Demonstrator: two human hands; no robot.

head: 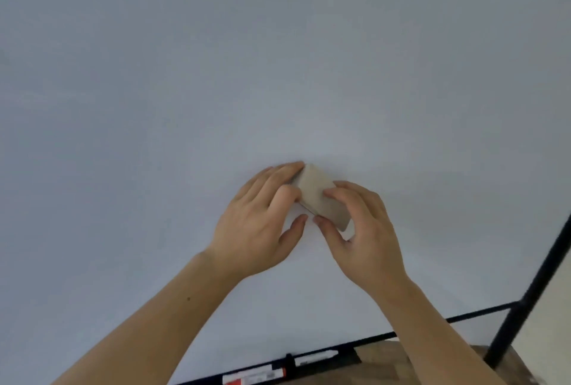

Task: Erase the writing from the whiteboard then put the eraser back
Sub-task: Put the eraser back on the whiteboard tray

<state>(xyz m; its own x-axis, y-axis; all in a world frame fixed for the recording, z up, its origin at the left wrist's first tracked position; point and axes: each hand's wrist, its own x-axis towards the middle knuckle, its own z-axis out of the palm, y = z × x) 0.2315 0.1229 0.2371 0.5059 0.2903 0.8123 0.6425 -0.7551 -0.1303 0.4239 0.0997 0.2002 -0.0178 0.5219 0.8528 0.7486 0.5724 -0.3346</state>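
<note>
Eraser [321, 196] is held against the whiteboard [278, 60], near the middle of the view and a little right of centre, tilted so its long axis runs from upper left to lower right. It is beige-grey and blocky; the frame is slightly blurred, so surface detail cannot be made out.

Left hand [262, 224] is placed on the eraser's left side: fingers are extended along its upper left edge, the thumb is spread apart below and not seen touching it. Right hand [361, 230] is closed on the eraser's lower right end, with fingers curled over the top face and the thumb pressed on the near edge. Both forearms are bare.

Board surface is seen as clean pale grey-white across the view; no writing can be made out. A black frame edge [463, 318] is seen along the bottom right. On the ledge at the bottom, a red-and-white marker [253, 378] is laid just left of a white marker [315, 357], both well below the hands. A black pole [531, 289] is seen at far right.
</note>
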